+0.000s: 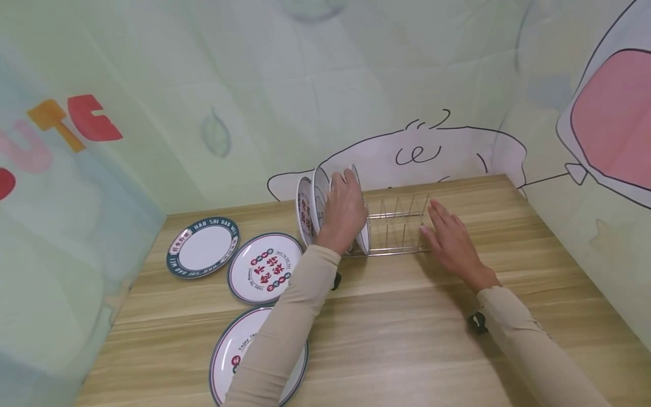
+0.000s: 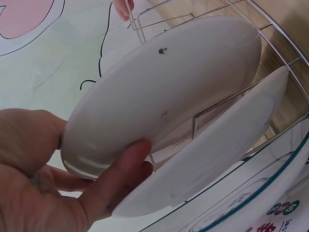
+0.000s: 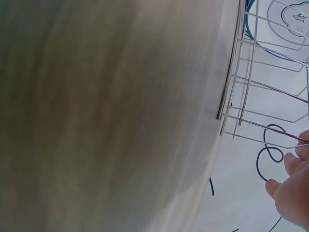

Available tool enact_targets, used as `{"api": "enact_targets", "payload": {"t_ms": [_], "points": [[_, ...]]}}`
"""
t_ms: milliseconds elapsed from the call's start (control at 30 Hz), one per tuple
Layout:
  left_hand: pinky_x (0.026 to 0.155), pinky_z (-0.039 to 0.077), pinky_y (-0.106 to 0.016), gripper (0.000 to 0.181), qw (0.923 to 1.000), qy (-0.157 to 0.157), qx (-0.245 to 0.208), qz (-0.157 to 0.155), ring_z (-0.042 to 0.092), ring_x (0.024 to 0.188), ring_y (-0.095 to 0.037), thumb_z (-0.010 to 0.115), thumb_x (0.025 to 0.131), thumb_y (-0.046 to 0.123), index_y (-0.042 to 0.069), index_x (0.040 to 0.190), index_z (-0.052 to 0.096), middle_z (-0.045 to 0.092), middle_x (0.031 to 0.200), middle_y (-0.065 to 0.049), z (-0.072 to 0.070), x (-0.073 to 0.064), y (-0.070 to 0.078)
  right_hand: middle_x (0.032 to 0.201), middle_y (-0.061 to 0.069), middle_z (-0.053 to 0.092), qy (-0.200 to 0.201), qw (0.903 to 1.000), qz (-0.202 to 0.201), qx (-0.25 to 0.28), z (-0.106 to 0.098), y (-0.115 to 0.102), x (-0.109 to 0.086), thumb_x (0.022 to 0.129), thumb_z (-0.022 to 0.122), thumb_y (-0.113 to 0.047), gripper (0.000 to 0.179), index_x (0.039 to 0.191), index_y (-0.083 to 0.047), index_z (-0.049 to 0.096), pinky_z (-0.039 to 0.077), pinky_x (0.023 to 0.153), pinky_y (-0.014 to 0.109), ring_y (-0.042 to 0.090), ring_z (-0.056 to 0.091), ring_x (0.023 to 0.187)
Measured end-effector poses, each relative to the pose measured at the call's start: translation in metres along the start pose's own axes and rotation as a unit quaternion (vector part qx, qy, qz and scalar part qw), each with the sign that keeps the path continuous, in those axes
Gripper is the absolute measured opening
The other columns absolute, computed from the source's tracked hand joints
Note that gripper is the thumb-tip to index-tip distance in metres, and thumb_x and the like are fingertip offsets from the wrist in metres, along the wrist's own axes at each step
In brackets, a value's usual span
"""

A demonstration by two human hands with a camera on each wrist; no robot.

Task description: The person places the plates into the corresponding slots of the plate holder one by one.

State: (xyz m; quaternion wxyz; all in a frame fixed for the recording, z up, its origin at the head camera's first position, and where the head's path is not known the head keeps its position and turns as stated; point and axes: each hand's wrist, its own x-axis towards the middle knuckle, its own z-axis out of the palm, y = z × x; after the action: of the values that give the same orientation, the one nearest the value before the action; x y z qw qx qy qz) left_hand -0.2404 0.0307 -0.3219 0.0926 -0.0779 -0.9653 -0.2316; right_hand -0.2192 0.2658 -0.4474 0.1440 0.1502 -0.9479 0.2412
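My left hand point(image 1: 346, 213) pinches the upper edge of a white plate point(image 1: 364, 240) that stands upright in a wire dish rack point(image 1: 396, 250). In the left wrist view, fingers and thumb lie on both sides of this plate point(image 2: 193, 63), and a second white plate point(image 2: 222, 140) leans close by. Further left in the rack stand more upright plates, one with red lettering point(image 1: 304, 212). With fingers extended, my right hand point(image 1: 452, 243) rests against the rack's right end. In the right wrist view, its fingertips point(image 3: 289, 164) are beside the end wires.
Left of the rack, a plate with a dark green lettered rim point(image 1: 177, 264), a plate with red print point(image 1: 244, 285) and a larger plate point(image 1: 220, 362) lie flat on the wooden table point(image 1: 386, 339). The left forearm partly covers the larger one. Printed cloth point(image 1: 254, 102) hangs behind.
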Motion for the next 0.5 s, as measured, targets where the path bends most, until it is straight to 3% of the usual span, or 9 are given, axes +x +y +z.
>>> {"api": "enact_targets", "payload": {"t_ms": [367, 500], "points": [[0.045, 0.049, -0.023, 0.054, 0.9999, -0.014, 0.001, -0.006, 0.054, 0.064, -0.02, 0.053, 0.092, -0.002, -0.007, 0.142, 0.035, 0.046, 0.111, -0.017, -0.0049, -0.0033, 0.0018, 0.159, 0.028, 0.029, 0.002, 1.0, -0.002, -0.003, -0.0002, -0.0008, -0.0007, 0.106, 0.045, -0.027, 0.059, 0.148, 0.013, 0.033, 0.022, 0.118, 0.065, 0.045, 0.029, 0.147], [0.044, 0.048, -0.024, 0.054, 1.0, -0.005, -0.004, -0.008, 0.053, 0.063, -0.02, 0.052, 0.09, -0.003, -0.007, 0.142, 0.037, 0.047, 0.112, -0.019, -0.0076, -0.0047, 0.0026, 0.159, 0.028, 0.029, 0.001, 1.0, 0.0, -0.004, 0.0, -0.0012, -0.0006, 0.106, 0.045, -0.027, 0.06, 0.149, 0.012, 0.033, 0.022, 0.118, 0.065, 0.045, 0.029, 0.147]]}}
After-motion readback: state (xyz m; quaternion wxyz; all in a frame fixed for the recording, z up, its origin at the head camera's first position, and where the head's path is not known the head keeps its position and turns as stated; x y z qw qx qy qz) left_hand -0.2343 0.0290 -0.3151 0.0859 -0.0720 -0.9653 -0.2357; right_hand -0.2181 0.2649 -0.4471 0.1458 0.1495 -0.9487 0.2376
